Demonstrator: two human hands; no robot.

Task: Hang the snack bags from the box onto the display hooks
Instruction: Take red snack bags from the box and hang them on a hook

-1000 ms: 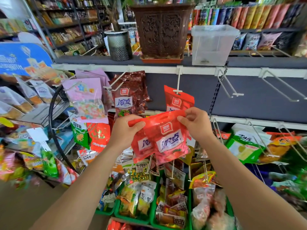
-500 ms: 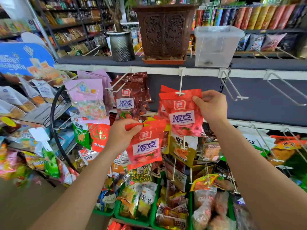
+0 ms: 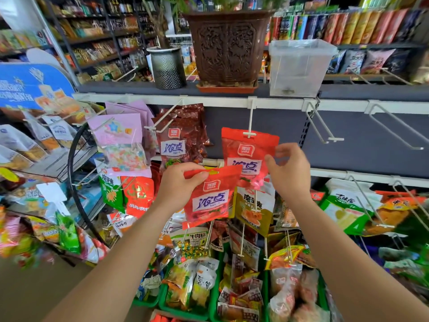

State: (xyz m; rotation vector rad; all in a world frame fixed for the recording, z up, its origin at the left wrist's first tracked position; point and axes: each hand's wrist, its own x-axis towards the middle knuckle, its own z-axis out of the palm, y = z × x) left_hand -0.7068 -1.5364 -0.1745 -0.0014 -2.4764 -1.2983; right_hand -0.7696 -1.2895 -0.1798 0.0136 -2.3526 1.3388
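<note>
Brightness: even and bright across the shop, colours saturated.
Shadows: soft, faint under the top shelf.
Glare: mild sheen on the red hanging bag and the clear bin.
Blur: motion smear at lower left and lower right; the right hand is slightly soft.
Distortion: wide-angle bending, with shelf lines curving toward the frame edges.
Focus: centre sharpest; distant upper-left shelves are soft.

the right hand has let go of the red bag on the white hook; its fingers now spread open just beside that hanging bag. 1 second ago both hands held 2 red bags together; now only 1 bag is in the left hand.
</note>
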